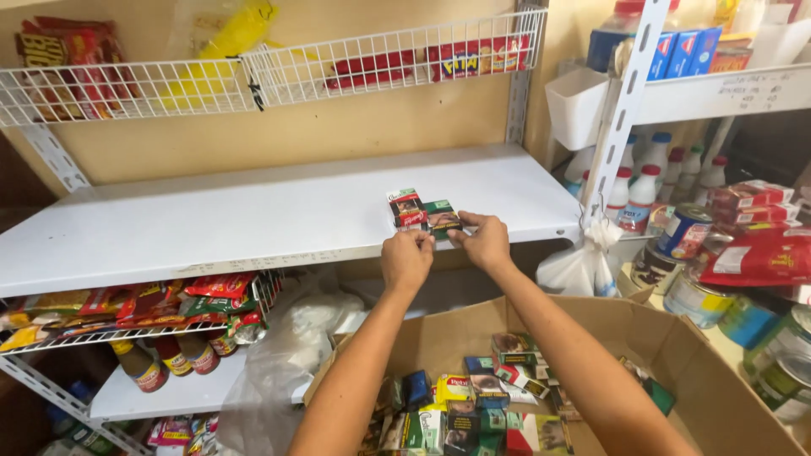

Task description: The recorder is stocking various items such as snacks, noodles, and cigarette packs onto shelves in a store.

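Observation:
Both my hands reach up to a white shelf (253, 219). My left hand (406, 259) and my right hand (483, 241) pinch the near edges of a few small flat packs (422, 211), red and green ones, that lie side by side on the shelf's front part. My right fingers touch the green pack on the right; my left fingers meet the same cluster from below. Beneath my forearms an open cardboard box (676, 355) holds several more small packs (473, 405) of mixed colours.
A white wire basket (253, 80) with snack packets hangs above the shelf. Below left, a wire rack (127, 317) holds sachets and sauce bottles. A white plastic bag (583, 262) hangs at the shelf's right post. Cans (684, 232), bottles and red packets fill the right shelving.

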